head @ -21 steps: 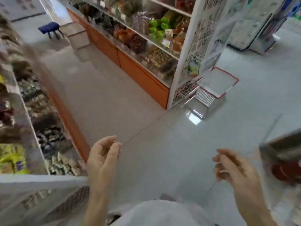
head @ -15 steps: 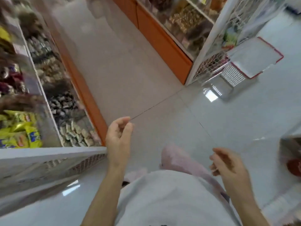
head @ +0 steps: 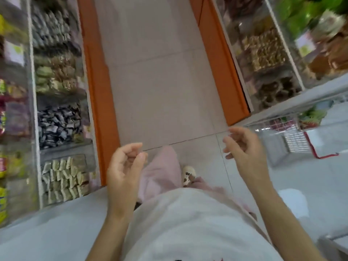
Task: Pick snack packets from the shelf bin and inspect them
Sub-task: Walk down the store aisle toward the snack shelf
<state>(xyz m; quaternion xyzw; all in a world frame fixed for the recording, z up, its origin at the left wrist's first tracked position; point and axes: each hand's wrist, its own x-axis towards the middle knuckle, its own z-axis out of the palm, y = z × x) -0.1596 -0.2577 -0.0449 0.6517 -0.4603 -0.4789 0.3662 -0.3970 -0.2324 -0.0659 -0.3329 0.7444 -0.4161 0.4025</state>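
Two hands up front: left hand and right hand, both loosely curled, holding nothing. One shoe on the tiled floor. Packets lie on the left shelf, apart from both hands. One basket right. A second shelf stands opposite; the view now faces squarely between them, unlike before.

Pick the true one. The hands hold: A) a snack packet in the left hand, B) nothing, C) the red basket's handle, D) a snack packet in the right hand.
B: the left hand and right hand are loosely curled above the floor, both empty.
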